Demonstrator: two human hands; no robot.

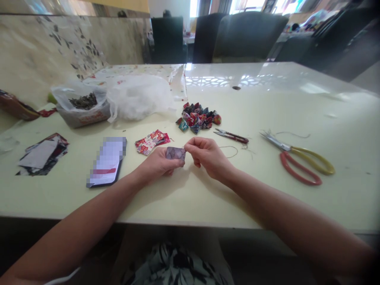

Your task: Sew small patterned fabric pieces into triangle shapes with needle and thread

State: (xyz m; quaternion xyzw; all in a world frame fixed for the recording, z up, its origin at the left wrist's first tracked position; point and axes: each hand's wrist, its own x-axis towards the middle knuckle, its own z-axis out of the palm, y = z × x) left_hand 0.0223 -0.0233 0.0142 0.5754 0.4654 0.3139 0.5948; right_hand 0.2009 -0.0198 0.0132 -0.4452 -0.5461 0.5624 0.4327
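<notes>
The left hand [158,164] pinches a small grey fabric piece [175,153] while the right hand [208,156] grips its top edge, thread [230,148] trailing nearby.

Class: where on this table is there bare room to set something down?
Bare: glossy cream table behind the yellow-and-red-handled scissors and along the near edge. Crowded: left, around the dark phone, clear plastic bags, patterned fabric pile.

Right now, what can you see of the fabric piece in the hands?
The fabric piece is small, greyish purple, faintly patterned soft cloth, folded roughly square. It is held low over the table: the left hand pinches its left side, the right hand pinches its upper right corner. A thin thread trails rightward.
</notes>
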